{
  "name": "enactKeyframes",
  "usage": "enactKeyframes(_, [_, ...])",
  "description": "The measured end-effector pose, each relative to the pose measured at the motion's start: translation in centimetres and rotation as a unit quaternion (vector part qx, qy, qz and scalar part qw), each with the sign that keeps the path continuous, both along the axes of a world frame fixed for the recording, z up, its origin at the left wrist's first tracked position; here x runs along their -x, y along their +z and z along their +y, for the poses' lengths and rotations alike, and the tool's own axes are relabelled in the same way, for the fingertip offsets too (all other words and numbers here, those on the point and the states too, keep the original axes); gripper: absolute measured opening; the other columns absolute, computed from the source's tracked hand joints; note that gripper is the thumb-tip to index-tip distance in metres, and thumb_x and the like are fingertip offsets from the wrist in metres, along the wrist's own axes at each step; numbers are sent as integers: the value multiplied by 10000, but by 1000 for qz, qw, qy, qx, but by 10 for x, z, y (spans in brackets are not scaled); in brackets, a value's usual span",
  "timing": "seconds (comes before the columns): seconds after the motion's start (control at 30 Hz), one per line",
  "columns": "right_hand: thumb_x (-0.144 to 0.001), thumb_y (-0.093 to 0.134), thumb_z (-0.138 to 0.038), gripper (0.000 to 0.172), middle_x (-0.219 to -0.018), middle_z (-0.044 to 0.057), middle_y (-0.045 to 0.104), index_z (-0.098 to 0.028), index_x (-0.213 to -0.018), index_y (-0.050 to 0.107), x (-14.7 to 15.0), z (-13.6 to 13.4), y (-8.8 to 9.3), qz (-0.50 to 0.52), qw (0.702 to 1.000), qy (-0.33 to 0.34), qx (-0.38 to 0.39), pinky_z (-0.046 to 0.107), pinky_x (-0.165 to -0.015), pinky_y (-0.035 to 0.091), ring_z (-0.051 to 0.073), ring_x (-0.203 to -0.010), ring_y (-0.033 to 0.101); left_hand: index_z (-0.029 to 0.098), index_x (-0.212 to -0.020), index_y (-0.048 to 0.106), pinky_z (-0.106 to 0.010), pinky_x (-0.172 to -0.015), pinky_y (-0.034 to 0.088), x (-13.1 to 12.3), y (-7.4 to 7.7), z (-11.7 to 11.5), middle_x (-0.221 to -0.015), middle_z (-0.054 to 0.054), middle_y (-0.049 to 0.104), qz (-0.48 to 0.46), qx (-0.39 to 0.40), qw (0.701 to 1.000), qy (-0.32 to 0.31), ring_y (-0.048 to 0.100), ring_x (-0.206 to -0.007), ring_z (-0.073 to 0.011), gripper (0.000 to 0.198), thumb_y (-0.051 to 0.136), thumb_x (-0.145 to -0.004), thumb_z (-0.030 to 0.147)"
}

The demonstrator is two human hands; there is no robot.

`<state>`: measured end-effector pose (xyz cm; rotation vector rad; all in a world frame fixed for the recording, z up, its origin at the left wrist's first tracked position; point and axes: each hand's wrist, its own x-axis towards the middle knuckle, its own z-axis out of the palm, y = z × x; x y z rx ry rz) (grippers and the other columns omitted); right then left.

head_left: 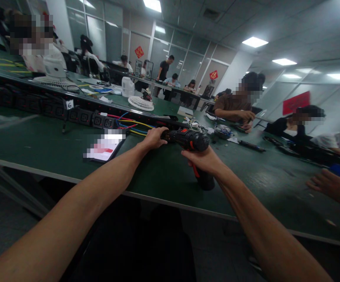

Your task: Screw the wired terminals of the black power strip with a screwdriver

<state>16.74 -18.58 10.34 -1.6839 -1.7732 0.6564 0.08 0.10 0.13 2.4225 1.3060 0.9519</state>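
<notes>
My right hand (203,158) is wrapped round the grip of a black and red cordless drill (189,139), its nose pointing left. My left hand (156,138) is closed right at the drill's front end, thumb and fingers pinched together; what they hold is hidden. Beside that hand, loose red, blue and yellow wires (136,126) come out of an opened stretch of a long black power strip (84,116) with a row of sockets. A phone with a lit screen (103,147) lies on the green table left of my left forearm.
Behind the strip stand a white fan grille (140,103) and a white jug (127,87). Tangled cables (223,131) and a black rod-shaped tool (252,146) lie to the right. Another person's hand (334,186) rests at the right edge. The table's front edge (181,205) runs before me.
</notes>
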Motion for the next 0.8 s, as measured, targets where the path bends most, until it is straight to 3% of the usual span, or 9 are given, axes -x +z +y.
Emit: enactKeyframes(0.8, [-769,691,-251,147,-568,-10,575,-194,-876,607,-4,2,-3,-14,1000,3,-6,272,-446,426,143,-480,537,263,-1387,624,-399,-1057,479,0,1,-1,-1302,-72,715,-12,-4,1000,-8,649,-1196,-292,629,815,-789,274])
